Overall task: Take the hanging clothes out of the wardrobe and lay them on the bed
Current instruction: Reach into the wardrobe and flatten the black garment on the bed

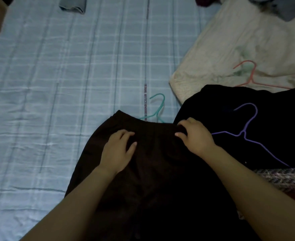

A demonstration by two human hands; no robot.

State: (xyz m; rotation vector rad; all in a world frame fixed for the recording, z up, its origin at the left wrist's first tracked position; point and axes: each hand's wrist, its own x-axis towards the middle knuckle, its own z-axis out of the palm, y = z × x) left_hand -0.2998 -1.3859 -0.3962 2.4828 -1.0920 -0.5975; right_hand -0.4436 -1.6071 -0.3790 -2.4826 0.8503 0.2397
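A dark brown garment point(152, 171) with an elastic waistband lies on the blue checked bed point(56, 84), its teal hanger point(158, 108) poking out past the waistband. My left hand point(117, 150) rests on the cloth just below the waistband, fingers curled loosely. My right hand point(195, 136) grips the right end of the waistband, fingers curled over its edge. To the right lies a black garment point(221, 105) with a purple hanger point(247, 129) on top of it. A cream garment point(238, 46) with a pink hanger point(251, 75) lies beyond that.
A folded grey-blue cloth point(73, 4) sits at the far edge of the bed. A heap of dark and grey clothes point(273, 6) is at the top right. A speckled knit fabric point(285, 178) shows at the right. Bare sheet spreads over the left half.
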